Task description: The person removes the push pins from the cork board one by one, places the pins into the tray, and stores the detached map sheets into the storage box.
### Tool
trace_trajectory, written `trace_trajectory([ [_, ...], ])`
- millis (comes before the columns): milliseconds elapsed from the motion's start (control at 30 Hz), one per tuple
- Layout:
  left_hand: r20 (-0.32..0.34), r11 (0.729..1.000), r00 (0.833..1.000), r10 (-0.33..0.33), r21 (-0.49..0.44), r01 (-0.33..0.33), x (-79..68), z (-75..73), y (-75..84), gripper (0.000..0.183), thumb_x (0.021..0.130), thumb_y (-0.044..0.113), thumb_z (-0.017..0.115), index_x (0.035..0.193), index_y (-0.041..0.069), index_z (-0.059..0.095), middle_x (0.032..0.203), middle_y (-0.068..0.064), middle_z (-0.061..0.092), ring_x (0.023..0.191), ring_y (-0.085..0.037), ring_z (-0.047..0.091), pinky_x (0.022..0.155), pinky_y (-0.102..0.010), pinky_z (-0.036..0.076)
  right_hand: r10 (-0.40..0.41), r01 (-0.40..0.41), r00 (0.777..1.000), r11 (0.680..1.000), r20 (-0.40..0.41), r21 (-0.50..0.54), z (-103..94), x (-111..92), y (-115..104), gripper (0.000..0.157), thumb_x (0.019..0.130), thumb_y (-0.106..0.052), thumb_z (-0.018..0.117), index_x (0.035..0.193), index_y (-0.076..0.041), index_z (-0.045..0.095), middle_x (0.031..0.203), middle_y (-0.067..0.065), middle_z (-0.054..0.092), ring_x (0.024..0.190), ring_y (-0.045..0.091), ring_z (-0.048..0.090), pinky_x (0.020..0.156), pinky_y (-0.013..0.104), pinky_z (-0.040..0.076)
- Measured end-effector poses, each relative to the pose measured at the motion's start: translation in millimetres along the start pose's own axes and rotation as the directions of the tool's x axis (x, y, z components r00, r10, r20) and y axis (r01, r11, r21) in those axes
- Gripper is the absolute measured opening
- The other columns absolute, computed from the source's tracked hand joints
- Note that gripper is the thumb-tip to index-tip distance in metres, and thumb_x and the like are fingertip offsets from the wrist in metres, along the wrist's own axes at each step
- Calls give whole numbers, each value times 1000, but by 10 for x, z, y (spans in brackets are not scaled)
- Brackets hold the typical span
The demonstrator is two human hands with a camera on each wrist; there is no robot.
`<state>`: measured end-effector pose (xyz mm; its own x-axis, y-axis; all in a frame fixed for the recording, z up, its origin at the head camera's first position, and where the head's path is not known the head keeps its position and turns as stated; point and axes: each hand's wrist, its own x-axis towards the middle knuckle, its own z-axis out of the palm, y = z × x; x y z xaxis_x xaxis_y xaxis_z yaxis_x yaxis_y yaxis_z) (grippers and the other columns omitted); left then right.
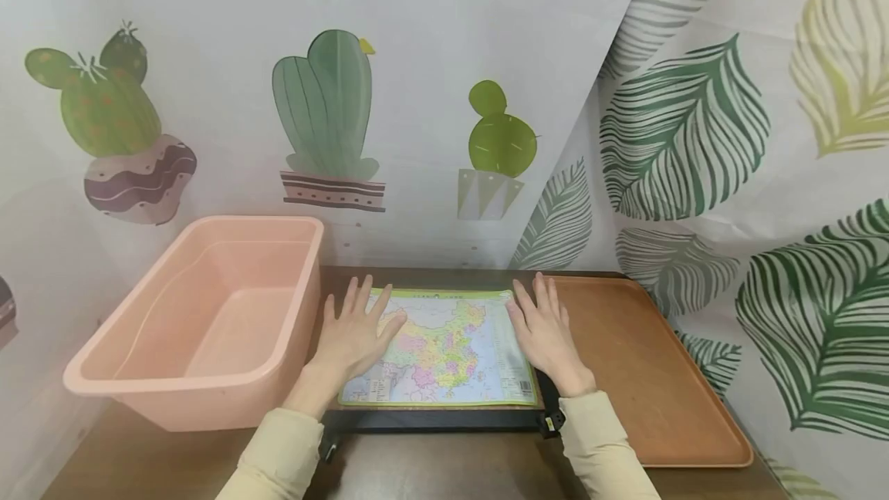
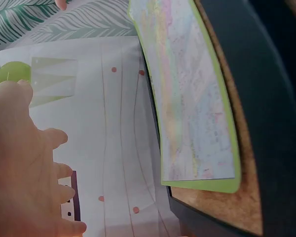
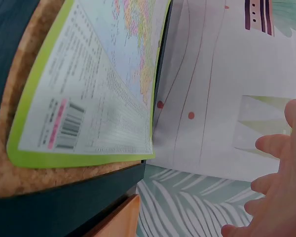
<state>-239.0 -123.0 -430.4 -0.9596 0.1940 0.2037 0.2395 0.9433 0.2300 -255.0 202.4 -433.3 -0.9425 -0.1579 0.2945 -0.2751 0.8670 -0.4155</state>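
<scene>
A map sheet [image 1: 444,346] with a green border lies on a cork board [image 3: 64,182] with a dark frame [image 1: 437,420]. Coloured regions and blue sea are printed on it, and a barcode [image 3: 70,124] shows near one corner. Above the sheet's left side is my left hand [image 1: 354,334], its fingers spread and holding nothing. My right hand [image 1: 549,334] is over the right edge, likewise with extended fingers and nothing held. Both wrist views show a gap between the hands and the map.
On the left stands a pink plastic basin [image 1: 174,386]. An orange-brown tray [image 1: 646,369] lies to the right of the board. Small black fittings [image 1: 551,424] sit by the frame's near corners. Behind the brown table [image 1: 444,461] hangs cloth [image 1: 430,99] printed with cacti and leaves.
</scene>
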Motion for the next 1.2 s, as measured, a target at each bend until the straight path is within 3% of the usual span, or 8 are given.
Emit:
trace_trajectory([
  [200, 8, 1000, 1000, 5, 1, -5, -41, 50, -24, 77, 97, 69, 17, 156, 21, 26, 162, -15, 10, 148, -36, 3, 111, -66, 3, -16, 17, 1000, 1000, -14, 21, -8, 10, 67, 61, 105, -49, 28, 152, -10, 35, 162, 19, 3, 147, 33, -9, 110, 68, 7],
  [533, -21, 998, 999, 44, -50, -45, -255, 151, -86, 66, 102, 58, 31, 155, 18, 31, 162, -17, 5, 148, -33, 1, 108, -69, 15, -61, 61, 998, 997, -4, 54, 68, 91, 155, 61, 105, -48, 32, 151, -8, 36, 161, 20, 10, 147, 38, 1, 109, 67, 13],
  [667, -32, 997, 998, 54, -55, -56, -350, 182, -94, 65, 102, 57, 32, 153, 17, 35, 162, -17, 10, 148, -34, 6, 107, -70, 16, -82, 81, 997, 995, 9, 64, 118, 133, 180, 60, 105, -47, 33, 151, -7, 37, 160, 22, 13, 147, 39, 5, 109, 67, 15],
  [900, 2, 997, 999, 52, -56, -52, -507, 196, -141, 67, 102, 59, 29, 153, 17, 35, 160, -18, 20, 147, -37, 11, 106, -71, 17, -101, 93, 993, 989, 59, 114, 208, 204, 172, 58, 106, -44, 35, 152, -9, 35, 160, 21, 15, 146, 39, 9, 110, 66, 15],
  [1200, 29, 997, 997, 78, -18, -78, -662, 208, -184, 62, 100, 52, 46, 150, 14, 41, 157, -21, 24, 145, -40, 15, 104, -73, 19, -130, 111, 986, 979, 101, 173, 326, 343, 83, 58, 105, -46, 36, 152, -11, 35, 160, 17, 17, 146, 38, 13, 111, 63, 17],
])
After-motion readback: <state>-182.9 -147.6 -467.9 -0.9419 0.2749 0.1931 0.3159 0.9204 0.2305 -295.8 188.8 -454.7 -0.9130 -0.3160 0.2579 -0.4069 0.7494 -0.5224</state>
